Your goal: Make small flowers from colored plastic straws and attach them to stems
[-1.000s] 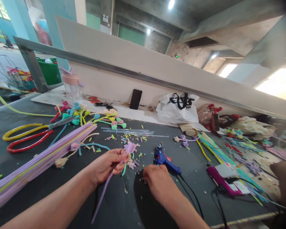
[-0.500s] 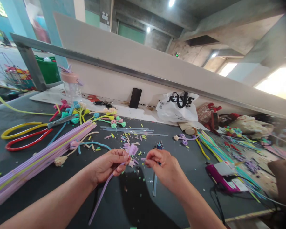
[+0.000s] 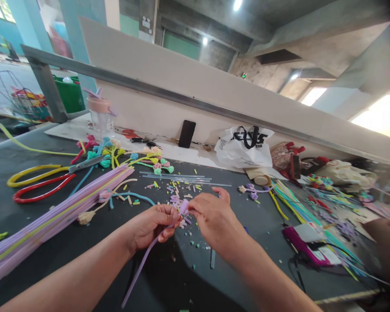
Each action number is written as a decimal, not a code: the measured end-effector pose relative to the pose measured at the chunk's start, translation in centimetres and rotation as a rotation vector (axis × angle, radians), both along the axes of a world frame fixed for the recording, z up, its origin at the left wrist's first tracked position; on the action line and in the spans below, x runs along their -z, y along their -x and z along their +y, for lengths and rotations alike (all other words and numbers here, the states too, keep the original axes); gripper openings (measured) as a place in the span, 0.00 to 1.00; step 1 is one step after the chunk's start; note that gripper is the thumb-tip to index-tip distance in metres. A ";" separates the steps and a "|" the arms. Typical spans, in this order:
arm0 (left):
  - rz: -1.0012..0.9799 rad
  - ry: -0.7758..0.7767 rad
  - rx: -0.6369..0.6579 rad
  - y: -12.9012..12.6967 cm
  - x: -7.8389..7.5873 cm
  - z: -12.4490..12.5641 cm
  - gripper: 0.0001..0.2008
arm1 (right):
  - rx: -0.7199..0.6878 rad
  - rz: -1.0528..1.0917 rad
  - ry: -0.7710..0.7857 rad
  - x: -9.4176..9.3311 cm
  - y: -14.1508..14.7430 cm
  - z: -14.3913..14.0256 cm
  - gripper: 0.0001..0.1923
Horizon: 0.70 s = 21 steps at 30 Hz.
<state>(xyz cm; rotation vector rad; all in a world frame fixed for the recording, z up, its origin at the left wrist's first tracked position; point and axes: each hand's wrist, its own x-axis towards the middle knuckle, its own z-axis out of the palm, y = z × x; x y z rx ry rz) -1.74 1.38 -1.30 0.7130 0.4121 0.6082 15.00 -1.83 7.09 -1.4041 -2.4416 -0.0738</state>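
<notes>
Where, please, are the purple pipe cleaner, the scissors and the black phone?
purple pipe cleaner [image 3: 139,271]: head view, on its lower stem.
scissors [image 3: 35,184]: head view, between its red and yellow handles.
black phone [image 3: 186,134]: head view, its dark face.

Left hand [image 3: 152,226] pinching a long lilac fuzzy pipe-cleaner stem [image 3: 139,271] just below its folded lilac tip [image 3: 183,206]; right hand [image 3: 214,219] closed on that tip, fingertips of both hands touching. Beneath, a dark grey surface [image 3: 84,242] strewn with small coloured offcuts. Left of the hands, a bundle of lilac stems [image 3: 52,216] and red-and-yellow-handled scissors [image 3: 42,184]. Farther back, a black phone [image 3: 186,134] leaning upright and a white plastic bag [image 3: 243,149].
</notes>
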 end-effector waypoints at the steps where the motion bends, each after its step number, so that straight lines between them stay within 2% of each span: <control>1: 0.000 -0.001 0.001 0.0 0.0 0.0 0.06 | -0.002 0.001 -0.002 0.0 0.0 0.1 0.13; 8: 0.014 -0.009 0.002 0.0 -0.2 0.0 0.05 | -0.006 0.015 -0.004 0.2 0.1 0.4 0.11; 14: 0.012 -0.010 0.015 0.0 0.0 0.0 0.05 | 0.013 -0.032 0.020 -0.4 0.5 0.4 0.09; 21: 0.007 -0.015 0.016 0.0 -0.1 -0.1 0.06 | 0.026 -0.020 0.003 -0.6 0.6 0.3 0.12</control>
